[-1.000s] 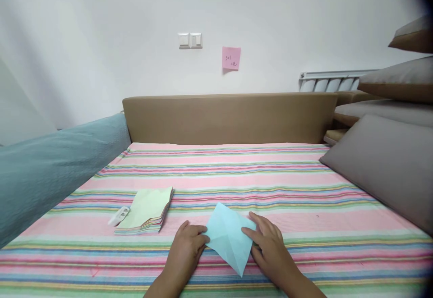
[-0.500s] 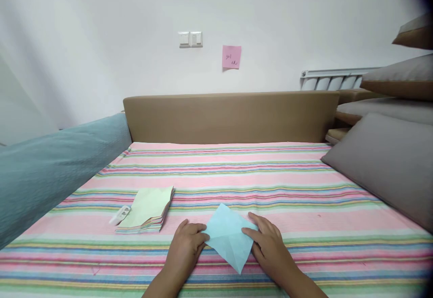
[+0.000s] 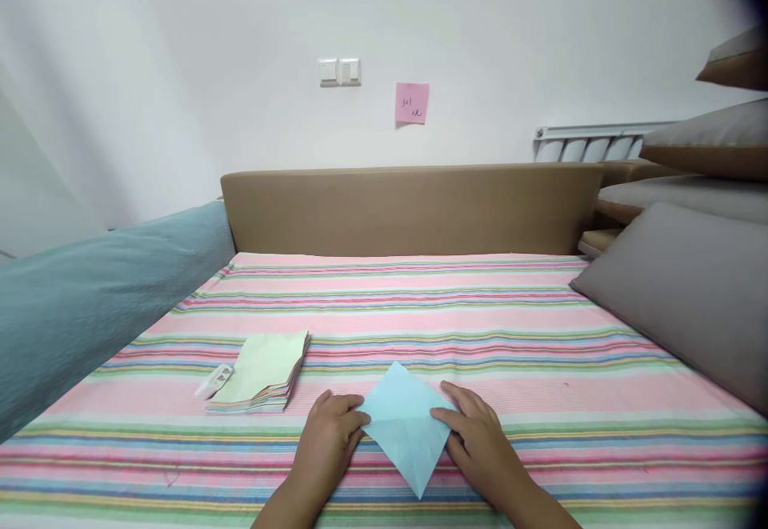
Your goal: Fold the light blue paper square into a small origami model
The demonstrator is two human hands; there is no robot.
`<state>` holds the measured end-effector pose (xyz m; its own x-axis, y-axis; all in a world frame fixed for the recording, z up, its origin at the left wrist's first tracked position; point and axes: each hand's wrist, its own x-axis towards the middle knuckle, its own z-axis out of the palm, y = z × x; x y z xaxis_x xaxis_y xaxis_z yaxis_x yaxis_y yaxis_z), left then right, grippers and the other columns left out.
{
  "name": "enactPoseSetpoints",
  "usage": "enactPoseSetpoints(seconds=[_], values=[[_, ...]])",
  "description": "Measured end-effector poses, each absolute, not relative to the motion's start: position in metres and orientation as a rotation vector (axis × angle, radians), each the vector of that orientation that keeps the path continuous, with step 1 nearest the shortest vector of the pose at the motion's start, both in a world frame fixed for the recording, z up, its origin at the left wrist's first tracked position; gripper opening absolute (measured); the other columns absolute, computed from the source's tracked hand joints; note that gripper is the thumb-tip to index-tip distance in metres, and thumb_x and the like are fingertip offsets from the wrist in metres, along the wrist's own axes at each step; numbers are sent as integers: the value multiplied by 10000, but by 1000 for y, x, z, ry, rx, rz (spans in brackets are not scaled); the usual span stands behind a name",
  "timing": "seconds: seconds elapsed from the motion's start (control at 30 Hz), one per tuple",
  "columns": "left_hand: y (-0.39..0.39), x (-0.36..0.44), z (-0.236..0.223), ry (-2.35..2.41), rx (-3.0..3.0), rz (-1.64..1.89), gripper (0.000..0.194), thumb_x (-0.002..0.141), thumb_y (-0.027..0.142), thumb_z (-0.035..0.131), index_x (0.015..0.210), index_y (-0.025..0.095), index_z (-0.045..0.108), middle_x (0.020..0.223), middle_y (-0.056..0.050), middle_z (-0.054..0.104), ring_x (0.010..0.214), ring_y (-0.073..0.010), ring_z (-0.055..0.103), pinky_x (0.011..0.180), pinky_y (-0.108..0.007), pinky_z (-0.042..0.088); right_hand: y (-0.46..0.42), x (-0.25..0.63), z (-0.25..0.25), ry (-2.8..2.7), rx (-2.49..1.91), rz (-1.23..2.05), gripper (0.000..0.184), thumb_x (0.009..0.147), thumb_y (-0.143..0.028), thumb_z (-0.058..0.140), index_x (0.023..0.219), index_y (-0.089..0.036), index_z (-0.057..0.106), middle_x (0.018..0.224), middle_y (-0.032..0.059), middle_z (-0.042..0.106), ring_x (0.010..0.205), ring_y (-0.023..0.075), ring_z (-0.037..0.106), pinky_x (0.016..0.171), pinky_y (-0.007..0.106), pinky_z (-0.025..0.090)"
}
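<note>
Closer to you than half a second ago is the near tip of the blue paper [image 3: 406, 425], near centre on the striped cloth [image 3: 390, 321]. Head view: your left hand [image 3: 331, 433] and right hand [image 3: 480, 437], angled inward, clamp its side corners. One far pink note [image 3: 411, 103] reads "301".

Bright, diffuse light covers the smooth white wall [image 3: 480, 25], shaded at left; black vignetting obscures the upper-right corner.

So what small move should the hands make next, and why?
Probably lift the near corner of the blue paper toward its far one: the sheet lies spread as a diamond, faintly creased, with the left hand and right hand at its side corners.
</note>
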<state>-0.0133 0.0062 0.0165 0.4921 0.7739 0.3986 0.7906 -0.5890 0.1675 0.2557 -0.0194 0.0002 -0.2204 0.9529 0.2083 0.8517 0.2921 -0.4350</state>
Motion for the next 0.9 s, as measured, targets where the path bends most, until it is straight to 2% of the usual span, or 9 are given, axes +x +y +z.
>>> enactPoseSetpoints(seconds=[0.17,0.43,0.67,0.9], values=[[8,-16,16,-1354,-2705,-656,204,835,169,528,912,275,684,1038,-70,658,890,-225,618,874,-498,412,-18,256,-2,-2138,-1616,334,422,750,-155,440,1093,-305,635,1382,34,418,1267,251,350,1003,477,295],[7,-14,19,-1289,-2654,-737,210,839,183,515,892,263,703,992,-72,667,817,-220,612,711,-381,473,-18,257,-2,-2117,-1590,397,413,745,-163,455,1088,-296,641,1381,38,416,1267,253,349,1008,476,306],[7,-18,16,-1377,-2644,-754,178,794,172,559,873,245,701,1021,-76,662,896,-246,612,769,-403,492,-17,258,-2,-2099,-1564,416,401,743,-164,458,1074,-282,649,1377,48,418,1265,253,350,1008,464,327],[8,-22,18,-1484,-2662,-775,119,753,254,656,854,256,720,1022,-76,669,919,-263,631,783,-392,522,-16,263,1,-2107,-1541,457,373,744,-187,477,1060,-268,659,1378,54,417,1274,259,339,1019,453,325]])
